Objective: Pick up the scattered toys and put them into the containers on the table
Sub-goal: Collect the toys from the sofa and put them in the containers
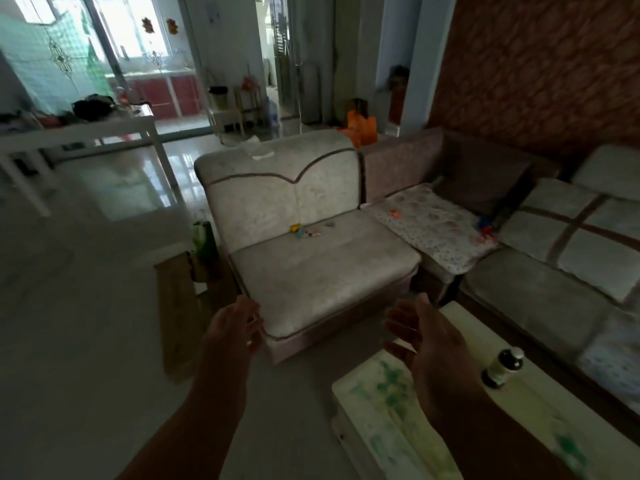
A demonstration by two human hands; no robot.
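Toys (pixel 304 231) lie scattered at your 12 o'clock, at the back of the pale sofa seat (pixel 322 282), with more toys (pixel 485 227) at 2 o'clock on the patterned cushion (pixel 433 230). Your left hand (pixel 232 329) and right hand (pixel 424 336) hover before the seat's front edge, fingers spread loose, holding nothing. At 4 o'clock a bottle (pixel 502 367) stands on the green-marked table (pixel 391 403).

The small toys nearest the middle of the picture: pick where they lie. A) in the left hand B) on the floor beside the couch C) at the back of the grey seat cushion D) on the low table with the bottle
C: the small toys lie at the back of the grey seat cushion, by the backrest.
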